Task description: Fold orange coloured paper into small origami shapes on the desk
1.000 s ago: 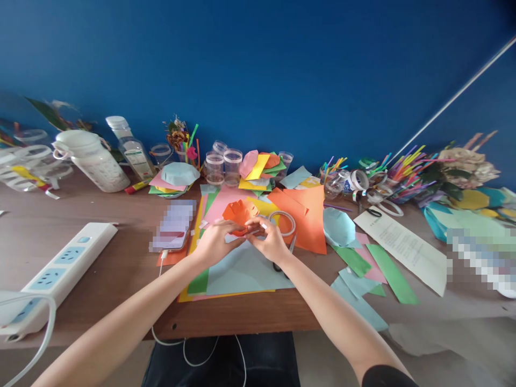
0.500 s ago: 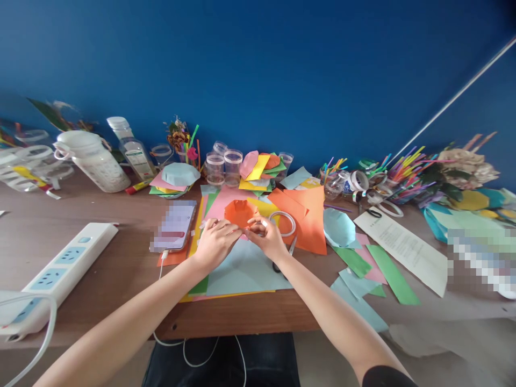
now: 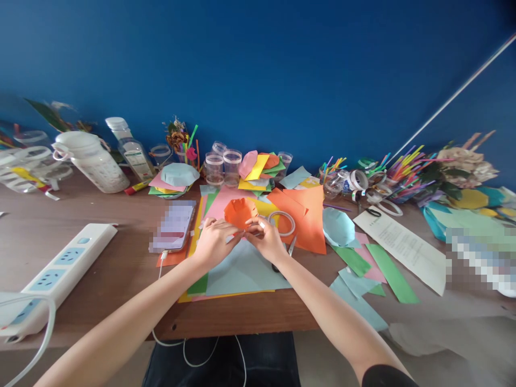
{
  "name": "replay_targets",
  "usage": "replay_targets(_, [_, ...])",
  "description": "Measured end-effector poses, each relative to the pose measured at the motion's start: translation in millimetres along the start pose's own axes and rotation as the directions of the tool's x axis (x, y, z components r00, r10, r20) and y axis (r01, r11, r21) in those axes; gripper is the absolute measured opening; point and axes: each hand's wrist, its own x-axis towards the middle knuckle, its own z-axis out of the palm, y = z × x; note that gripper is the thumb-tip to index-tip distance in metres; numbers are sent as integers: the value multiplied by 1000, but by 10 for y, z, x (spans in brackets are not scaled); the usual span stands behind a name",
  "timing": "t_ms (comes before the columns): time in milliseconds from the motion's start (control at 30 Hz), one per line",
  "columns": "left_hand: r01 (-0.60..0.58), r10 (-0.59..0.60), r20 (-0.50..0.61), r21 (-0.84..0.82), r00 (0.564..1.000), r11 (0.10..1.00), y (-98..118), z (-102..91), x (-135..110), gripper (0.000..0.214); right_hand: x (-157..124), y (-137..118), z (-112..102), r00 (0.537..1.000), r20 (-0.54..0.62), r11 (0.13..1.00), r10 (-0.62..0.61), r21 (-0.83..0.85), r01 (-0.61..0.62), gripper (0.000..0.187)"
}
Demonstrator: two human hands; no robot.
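Note:
An orange paper bowl with folded, notched edges is between my hands over the paper sheets. My left hand closes on its near left edge, fingers bent. My right hand pinches its near right edge, with a small white piece on one finger. Both sets of fingertips nearly meet at the near rim and partly hide it. Under my hands lies a light blue paper sheet. A white tape roll and scissors, half hidden by my right wrist, are just to the right.
To the left are a phone with a cable and a power strip. A light blue paper bowl and green paper strips lie to the right. Clear cups, bottles and folded paper pieces line the wall.
The orange paper bowl has tilted slightly, and its near rim shows more between my hands. My fingers have shifted a little along that edge.

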Motion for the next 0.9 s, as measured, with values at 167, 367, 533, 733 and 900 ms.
replay_targets(167, [-11,13,56,-29,998,1000,-38,-18,15,23,-23,-48,15,999,15,993,-49,-109,50,25])
replay_targets(367, [-55,66,120,-89,991,995,-86,-17,20,23,-28,-65,14,997,26,988,-70,-137,73,24])
replay_targets(533, [-20,41,143,-149,989,989,-100,-27,40,23,-28,-72,8,995,42,988,-90,-123,94,23])
replay_targets(733, [38,-13,144,-172,990,984,-77,-33,49,19,-23,-47,4,994,48,989,-94,-111,99,24])
replay_targets(900, [-10,13,74,-49,997,999,-41,-41,32,15,-13,-28,10,997,37,992,-75,-104,78,23])
